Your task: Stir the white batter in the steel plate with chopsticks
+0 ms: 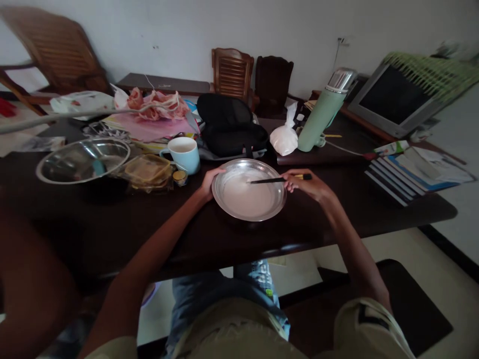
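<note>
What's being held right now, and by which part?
The right hand holds dark chopsticks toward their upper end; the left hand holds the metal bowl by its rim.

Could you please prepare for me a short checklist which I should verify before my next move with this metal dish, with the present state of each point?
1. Left hand at the dish: ok, it touches the left rim of the metal dish.
2. Right hand on the dark stick: ok, held, with the tip over the dish.
3. Pale mixture inside the rim: ok, no spill visible.
4. Mixture free of lumps: cannot tell, too little detail.
5. Light blue mug apart from the dish: ok, a gap shows.
6. Plastic bag tied: cannot tell; its neck is gathered, the knot unclear.
</note>
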Tool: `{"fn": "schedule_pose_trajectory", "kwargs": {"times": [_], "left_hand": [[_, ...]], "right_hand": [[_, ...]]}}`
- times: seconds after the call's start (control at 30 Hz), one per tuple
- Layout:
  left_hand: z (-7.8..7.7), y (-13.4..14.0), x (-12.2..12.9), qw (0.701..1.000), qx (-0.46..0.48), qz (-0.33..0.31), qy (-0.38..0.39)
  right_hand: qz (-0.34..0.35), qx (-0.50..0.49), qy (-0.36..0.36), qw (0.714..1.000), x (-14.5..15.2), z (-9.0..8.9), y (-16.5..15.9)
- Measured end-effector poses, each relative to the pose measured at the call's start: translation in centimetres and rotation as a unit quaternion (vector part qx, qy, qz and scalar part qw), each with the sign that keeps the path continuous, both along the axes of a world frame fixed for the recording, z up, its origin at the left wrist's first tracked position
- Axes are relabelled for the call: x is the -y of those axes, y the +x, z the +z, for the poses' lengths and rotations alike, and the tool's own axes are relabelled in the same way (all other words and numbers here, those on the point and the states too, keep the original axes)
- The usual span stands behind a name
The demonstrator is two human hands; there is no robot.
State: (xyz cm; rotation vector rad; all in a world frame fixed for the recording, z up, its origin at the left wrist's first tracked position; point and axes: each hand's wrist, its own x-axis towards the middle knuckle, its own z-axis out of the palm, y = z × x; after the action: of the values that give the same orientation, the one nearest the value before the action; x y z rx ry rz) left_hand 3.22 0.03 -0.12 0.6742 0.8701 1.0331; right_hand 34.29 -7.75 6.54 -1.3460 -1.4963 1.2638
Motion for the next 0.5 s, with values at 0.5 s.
{"fn": "schedule_pose_trajectory", "kwargs": {"times": [0.5], "left_hand": [[0.1, 0.0, 0.0, 1.0, -0.004, -0.01, -0.004]], "right_hand": [[-0.014, 0.045, 0.011, 0.999, 0.7, 1.1, 0.3]]}}
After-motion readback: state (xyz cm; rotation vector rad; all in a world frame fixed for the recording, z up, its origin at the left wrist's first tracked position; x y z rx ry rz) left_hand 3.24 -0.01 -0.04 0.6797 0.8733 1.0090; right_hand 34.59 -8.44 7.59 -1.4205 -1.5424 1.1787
